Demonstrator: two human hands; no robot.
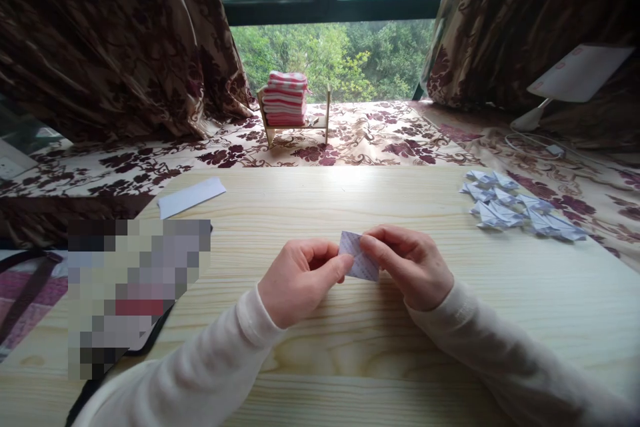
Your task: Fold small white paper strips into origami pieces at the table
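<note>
Between my two hands, above the middle of the wooden table (320, 360), is a small folded piece of paper (367, 268) with faint printing and crease lines. My left hand (303, 280) pinches its left edge between thumb and fingers. On the upper right side, my right hand (413, 263) grips the same paper, thumb in front and the other fingers curled behind. Several folded paper shapes (497, 213) lie grouped at the table's right far side, away from my hands.
A white paper strip (193, 197) lies at the table's far left. Nearer, a blurred-out flat object (140, 300) with a dark edge rests on the left. On the sill behind stand a small rack (328, 107) with folded pink-striped cloths (285, 100) and a white lamp (575, 73).
</note>
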